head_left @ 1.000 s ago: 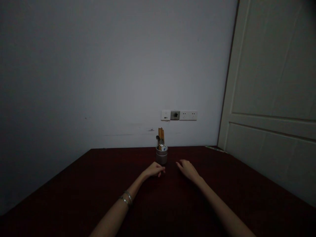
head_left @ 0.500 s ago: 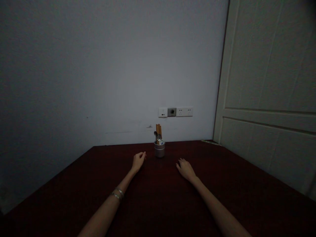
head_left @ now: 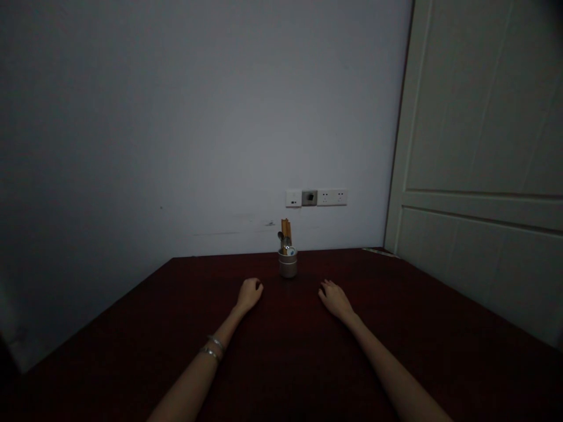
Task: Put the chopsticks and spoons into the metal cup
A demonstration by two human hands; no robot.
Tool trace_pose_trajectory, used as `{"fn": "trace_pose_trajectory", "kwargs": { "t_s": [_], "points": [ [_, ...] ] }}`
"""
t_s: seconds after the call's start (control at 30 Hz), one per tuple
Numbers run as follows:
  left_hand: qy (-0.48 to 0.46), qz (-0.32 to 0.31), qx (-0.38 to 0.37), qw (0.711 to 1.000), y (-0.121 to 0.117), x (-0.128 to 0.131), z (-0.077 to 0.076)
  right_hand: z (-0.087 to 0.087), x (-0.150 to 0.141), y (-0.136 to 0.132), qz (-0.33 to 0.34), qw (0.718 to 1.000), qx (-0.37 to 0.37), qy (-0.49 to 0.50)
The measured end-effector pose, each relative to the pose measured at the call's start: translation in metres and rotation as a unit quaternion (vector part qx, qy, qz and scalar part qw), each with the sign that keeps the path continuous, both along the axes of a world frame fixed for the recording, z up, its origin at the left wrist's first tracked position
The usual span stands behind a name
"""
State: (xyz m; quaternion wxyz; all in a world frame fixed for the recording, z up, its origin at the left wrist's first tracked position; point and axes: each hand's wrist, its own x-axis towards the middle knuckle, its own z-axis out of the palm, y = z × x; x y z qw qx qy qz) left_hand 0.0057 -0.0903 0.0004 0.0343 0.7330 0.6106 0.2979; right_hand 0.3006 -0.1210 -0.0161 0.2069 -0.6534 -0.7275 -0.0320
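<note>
A pale cylindrical holder (head_left: 288, 268) stands on the dark red table, beyond and between my two hands. Several wooden chopsticks (head_left: 286, 227) rise from it, along with metal spoons (head_left: 280, 236) and a white piece with a blue mark whose kind I cannot make out. My left hand (head_left: 250, 293) lies on the table to the near left of the holder, its fingers curled into a loose fist with nothing visible in it. To the near right, my right hand (head_left: 335, 299) rests palm down, fingers loosely apart and holding nothing. Neither hand touches the holder.
The dark red table (head_left: 281, 357) reaches back to a plain wall (head_left: 220, 117). Socket plates (head_left: 332, 197) and a grey switch plate (head_left: 309, 198) are fixed low on it. A pale panelled door (head_left: 475, 146) borders the right side. A thin strip (head_left: 379, 252) lies near the back right corner.
My left hand has lowered slightly and its fingers have curled in more. The right hand stays almost as it was. The whole view has shifted a little.
</note>
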Motion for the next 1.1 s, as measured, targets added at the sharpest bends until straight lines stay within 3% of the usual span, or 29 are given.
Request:
{"fn": "trace_pose_trajectory", "kwargs": {
  "t_s": [0.23,0.6,0.87,1.1],
  "points": [
    [0.099,-0.018,0.007,0.995,-0.013,0.005,0.003,0.001,0.001,-0.001,0.006,1.000,0.003,0.014],
    [0.083,-0.024,-0.006,0.996,-0.013,0.003,0.001,-0.003,0.002,0.003,0.001,1.000,-0.001,0.008],
    [-0.080,-0.015,-0.044,0.996,-0.003,-0.002,0.002,-0.001,0.001,0.000,0.006,1.000,0.004,-0.001],
    [-0.246,-0.057,-0.017,0.967,0.021,0.023,0.031,0.002,0.000,-0.004,-0.001,1.000,0.003,-0.002]
  ]
}}
